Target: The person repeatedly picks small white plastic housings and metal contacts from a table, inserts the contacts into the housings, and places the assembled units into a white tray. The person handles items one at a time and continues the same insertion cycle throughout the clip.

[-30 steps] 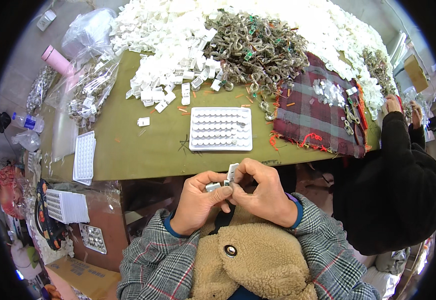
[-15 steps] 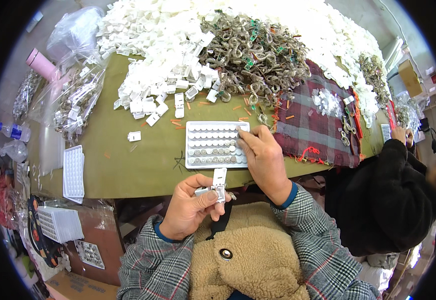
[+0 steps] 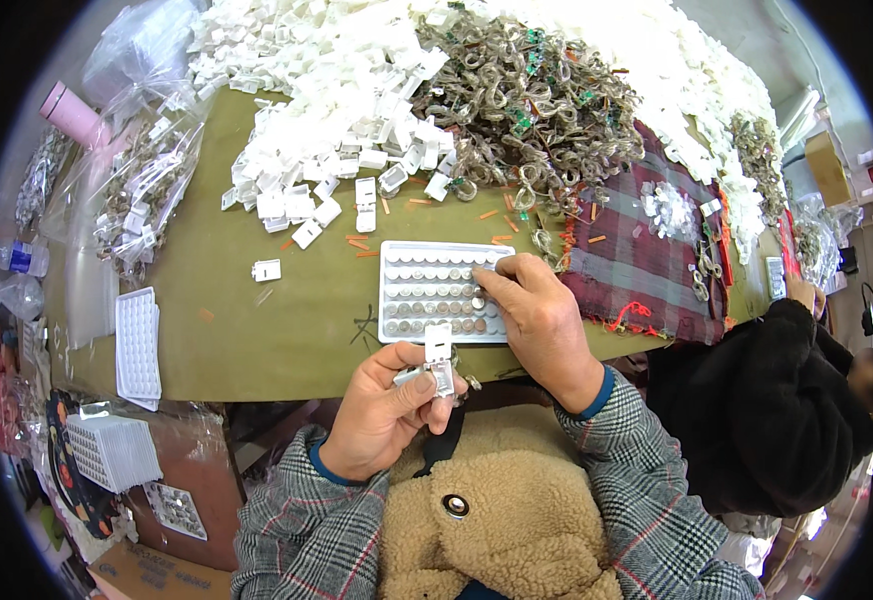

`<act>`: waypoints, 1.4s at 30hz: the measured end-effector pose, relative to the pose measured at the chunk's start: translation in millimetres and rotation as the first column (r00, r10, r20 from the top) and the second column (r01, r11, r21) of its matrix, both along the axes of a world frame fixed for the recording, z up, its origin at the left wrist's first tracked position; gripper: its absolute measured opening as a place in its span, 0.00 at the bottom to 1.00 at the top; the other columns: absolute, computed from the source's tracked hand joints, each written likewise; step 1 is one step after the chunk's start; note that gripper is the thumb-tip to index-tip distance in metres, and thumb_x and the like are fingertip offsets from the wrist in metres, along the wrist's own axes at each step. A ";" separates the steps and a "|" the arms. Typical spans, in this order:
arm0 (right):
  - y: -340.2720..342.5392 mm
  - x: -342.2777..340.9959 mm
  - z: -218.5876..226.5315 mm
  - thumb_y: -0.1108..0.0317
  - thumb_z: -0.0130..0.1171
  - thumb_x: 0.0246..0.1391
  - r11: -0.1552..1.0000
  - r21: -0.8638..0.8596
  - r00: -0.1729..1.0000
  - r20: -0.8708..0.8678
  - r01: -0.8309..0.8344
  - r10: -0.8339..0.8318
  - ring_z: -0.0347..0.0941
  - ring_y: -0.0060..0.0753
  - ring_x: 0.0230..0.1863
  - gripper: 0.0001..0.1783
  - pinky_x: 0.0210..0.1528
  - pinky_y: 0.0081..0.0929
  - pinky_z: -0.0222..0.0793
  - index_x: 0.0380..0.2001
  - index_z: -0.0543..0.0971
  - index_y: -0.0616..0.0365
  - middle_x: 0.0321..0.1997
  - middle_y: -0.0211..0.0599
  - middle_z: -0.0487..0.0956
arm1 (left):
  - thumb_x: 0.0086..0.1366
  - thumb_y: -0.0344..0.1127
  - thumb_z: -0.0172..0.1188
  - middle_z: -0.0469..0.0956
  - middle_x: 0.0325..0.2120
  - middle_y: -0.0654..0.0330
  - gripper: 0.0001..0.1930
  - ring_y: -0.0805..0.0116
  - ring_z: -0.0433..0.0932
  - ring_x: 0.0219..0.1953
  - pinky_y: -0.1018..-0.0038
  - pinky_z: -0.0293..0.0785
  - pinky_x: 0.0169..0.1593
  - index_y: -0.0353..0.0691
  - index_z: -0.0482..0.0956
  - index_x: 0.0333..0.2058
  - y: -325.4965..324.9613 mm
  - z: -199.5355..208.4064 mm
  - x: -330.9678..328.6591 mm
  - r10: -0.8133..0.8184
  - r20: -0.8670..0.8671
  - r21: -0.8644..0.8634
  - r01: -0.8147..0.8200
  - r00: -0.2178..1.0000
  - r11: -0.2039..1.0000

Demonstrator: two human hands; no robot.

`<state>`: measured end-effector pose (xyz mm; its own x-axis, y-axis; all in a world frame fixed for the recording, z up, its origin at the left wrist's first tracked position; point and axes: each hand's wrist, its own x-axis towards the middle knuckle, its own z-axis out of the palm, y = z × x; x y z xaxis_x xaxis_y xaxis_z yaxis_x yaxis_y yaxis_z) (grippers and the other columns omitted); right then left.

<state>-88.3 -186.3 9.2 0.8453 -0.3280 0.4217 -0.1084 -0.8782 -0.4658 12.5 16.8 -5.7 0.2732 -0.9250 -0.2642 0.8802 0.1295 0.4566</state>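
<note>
My left hand (image 3: 389, 408) grips a small white plastic case (image 3: 439, 368) in front of the table edge, its lid flipped up and its inside facing me. A bit of clear cord hangs beside it. Just beyond lies a white plastic tray (image 3: 387, 290) with several rows of round silver button cells (image 3: 431, 308). Over the tray's right side is my right hand (image 3: 547, 315). Its thumb and index finger pinch at a button cell near the right end of an upper row. The fingertips mostly hide that cell.
White cases (image 3: 337, 130) heap up at the back, beside a pile of clear cord loops (image 3: 527, 110). A plaid cloth (image 3: 622, 260) lies at right. Stacked trays (image 3: 139, 350) lie at the left edge. A co-worker in black (image 3: 767, 400) sits at right.
My right thumb and index finger have drawn closer together over the tray. My left hand still holds the case in about the same place. The view has shifted slightly.
</note>
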 end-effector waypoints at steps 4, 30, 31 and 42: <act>0.8 0.3 -0.7 0.84 0.61 0.46 0.999 -0.038 0.998 0.064 0.006 -0.003 0.77 0.47 0.38 0.13 0.40 0.35 0.76 0.38 0.81 0.66 0.37 0.44 0.77 | 0.72 0.32 0.56 0.80 0.42 0.44 0.15 0.68 0.81 0.33 0.73 0.83 0.34 0.34 0.72 0.53 0.9 -0.3 -1.0 0.023 -0.021 -0.012 -0.023 1.000 1.000; 70.3 -28.3 29.0 0.81 0.64 0.42 0.961 0.172 0.929 0.341 -0.215 0.147 0.79 0.39 0.33 0.18 0.35 0.30 0.76 0.41 0.81 0.65 0.34 0.40 0.80 | 0.71 0.28 0.56 0.83 0.34 0.54 0.10 0.69 0.84 0.31 0.72 0.85 0.37 0.30 0.76 0.48 8.5 8.2 -28.6 0.146 0.120 0.004 -0.147 0.982 0.989; 68.8 -25.9 26.4 0.80 0.64 0.40 0.973 0.062 0.917 0.352 -0.221 0.186 0.79 0.39 0.34 0.19 0.35 0.31 0.76 0.41 0.81 0.65 0.34 0.40 0.81 | 0.70 0.27 0.57 0.83 0.34 0.53 0.10 0.68 0.84 0.31 0.72 0.86 0.37 0.30 0.76 0.48 7.5 8.1 -27.1 0.154 0.123 0.019 -0.158 0.980 0.987; -0.8 -1.8 12.8 0.82 0.60 0.55 0.962 0.226 0.966 0.170 0.152 -0.193 0.77 0.39 0.34 0.10 0.37 0.29 0.73 0.41 0.81 0.66 0.36 0.44 0.78 | 0.63 0.26 0.60 0.83 0.30 0.47 0.05 0.73 0.77 0.19 0.79 0.72 0.19 0.32 0.76 0.37 -3.5 15.2 -8.7 0.067 0.290 0.183 -0.124 0.955 0.975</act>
<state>-90.1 -187.1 22.0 0.6799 -0.5594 0.4741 -0.1419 -0.7347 -0.6634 3.8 13.3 9.6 0.4469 -0.8281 -0.3384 0.7004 0.0887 0.7082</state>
